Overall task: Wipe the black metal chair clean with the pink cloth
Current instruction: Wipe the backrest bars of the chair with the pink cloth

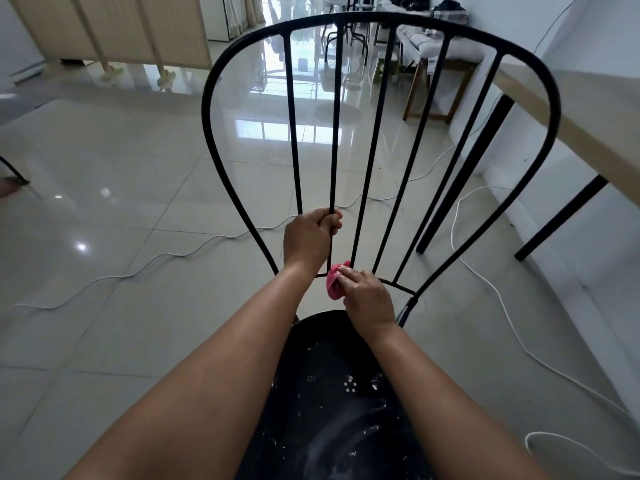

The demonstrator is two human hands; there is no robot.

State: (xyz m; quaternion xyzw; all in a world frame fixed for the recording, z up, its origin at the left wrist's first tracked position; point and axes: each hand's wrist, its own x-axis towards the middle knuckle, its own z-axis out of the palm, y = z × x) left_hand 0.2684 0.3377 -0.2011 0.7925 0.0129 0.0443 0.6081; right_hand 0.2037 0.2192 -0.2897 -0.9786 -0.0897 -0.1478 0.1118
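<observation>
The pink cloth (334,285) is bunched at the base of the black metal chair's (550,109) backrest, pressed against the lower crossbar beside a vertical bar. The right hand (367,299) is closed around the cloth from the right, fingers on top. The left hand (310,237), just above and left, grips a central bar. White specks mark the seat (332,403). A desk (571,119) stands to the right; white cables (138,271) cross the tiled floor (121,161).

bright daylight glares off the glossy floor (138,174); wide-angle edges bend.
</observation>
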